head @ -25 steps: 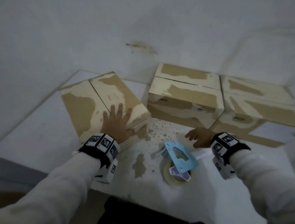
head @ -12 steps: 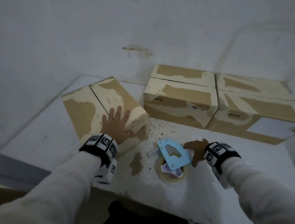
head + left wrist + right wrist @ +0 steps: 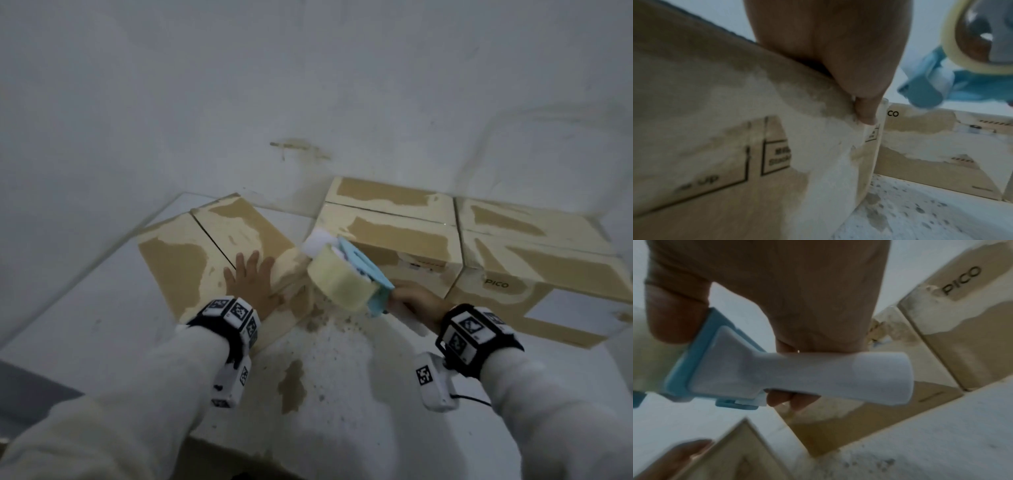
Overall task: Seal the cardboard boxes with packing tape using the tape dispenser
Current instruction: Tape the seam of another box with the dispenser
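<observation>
A cardboard box [image 3: 191,253] with a dark seam between its two top flaps sits at the left of the white table [image 3: 342,394]. My left hand [image 3: 251,286] lies flat on its near right corner, fingers spread; its thumb [image 3: 865,113] hooks over the box edge [image 3: 715,146]. My right hand [image 3: 416,301] grips the white handle [image 3: 828,373] of a blue tape dispenser [image 3: 363,274], lifted off the table just right of that box. The roll of clear tape [image 3: 339,282] faces left. The dispenser [image 3: 962,65] hangs above the gap between boxes.
Two more cardboard boxes stand against the back wall: one in the middle [image 3: 394,233], one at the right marked PICO [image 3: 548,260]. Brown stains and specks [image 3: 294,387] mark the table. The table's front edge is close to my body.
My right hand closed round the dispenser's handle and lifted it from the table, up and towards the left box. My left hand stayed flat on that box.
</observation>
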`<state>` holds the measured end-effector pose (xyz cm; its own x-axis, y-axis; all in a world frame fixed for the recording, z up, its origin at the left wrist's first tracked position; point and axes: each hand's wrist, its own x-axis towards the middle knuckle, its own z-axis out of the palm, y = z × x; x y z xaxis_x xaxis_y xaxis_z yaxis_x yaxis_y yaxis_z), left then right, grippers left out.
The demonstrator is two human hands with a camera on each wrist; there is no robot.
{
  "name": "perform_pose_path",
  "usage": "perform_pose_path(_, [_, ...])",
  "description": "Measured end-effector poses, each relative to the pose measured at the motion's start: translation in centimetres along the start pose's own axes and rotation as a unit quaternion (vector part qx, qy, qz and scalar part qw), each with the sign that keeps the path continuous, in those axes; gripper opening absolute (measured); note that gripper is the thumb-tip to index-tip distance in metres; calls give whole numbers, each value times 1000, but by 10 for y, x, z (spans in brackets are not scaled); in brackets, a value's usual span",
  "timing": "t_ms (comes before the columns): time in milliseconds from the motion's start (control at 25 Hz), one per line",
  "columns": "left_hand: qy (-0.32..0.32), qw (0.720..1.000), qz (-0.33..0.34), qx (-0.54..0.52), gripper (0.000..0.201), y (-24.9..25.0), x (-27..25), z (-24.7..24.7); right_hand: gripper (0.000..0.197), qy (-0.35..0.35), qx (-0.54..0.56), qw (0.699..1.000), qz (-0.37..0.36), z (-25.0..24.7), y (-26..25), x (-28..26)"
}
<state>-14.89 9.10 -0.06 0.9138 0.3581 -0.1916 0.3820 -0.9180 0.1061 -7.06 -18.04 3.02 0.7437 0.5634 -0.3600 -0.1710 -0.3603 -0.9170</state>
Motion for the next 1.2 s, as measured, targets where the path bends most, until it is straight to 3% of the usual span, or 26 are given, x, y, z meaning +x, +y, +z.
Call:
perform_pose_path(80, [-15,1000,-3,5,77,7,-1,-7,59,-33,50,998,-25,8,-28,-1])
perform_pose_path(200, [-76,994,48,-58,58,1,-1,-40,47,-36,83,994,-64,27,-65,4])
perform_pose_path(280, [-85,972,48,-213,45,-19,6,-72,30,-13,92,991,-100,49,-88,12])
perform_pose_path(320, [-64,938,13,-340,45,-29,9,-86,24,-3,108,988,-112,60,-97,15])
perform_pose_path(400, [-52,825,-59,-560,63,-47,17,-110,36,6,126,985,-120,81,-115,24])
perform_pose_path(480, [-129,741,-82,-654,84,-65,24,-127,46,7,110,986,-122,102,-131,37])
perform_pose_path(560, [-214,689,-91,-687,102,-80,32,-134,47,11,97,987,-128,121,-141,49])
perform_pose_path(640, [-259,641,-104,-715,109,-94,42,-134,46,12,107,985,-135,138,-149,62])
perform_pose_path(720, [-253,602,-111,-749,89,-108,55,-132,46,12,124,983,-138,154,-155,75])
perform_pose_path(880, [-169,622,-97,-758,20,-135,88,-133,55,22,95,986,-132,173,-157,102])
perform_pose_path(1000, [-98,682,-111,-716,18,-159,113,-138,34,23,58,990,-127,186,-153,117])
perform_pose_path(1120, [-91,765,-80,-633,27,-185,142,-143,19,45,25,991,-121,208,-155,136])
perform_pose_path(1200, [-93,795,-50,-597,31,-196,155,-145,18,48,6,991,-121,218,-158,144])
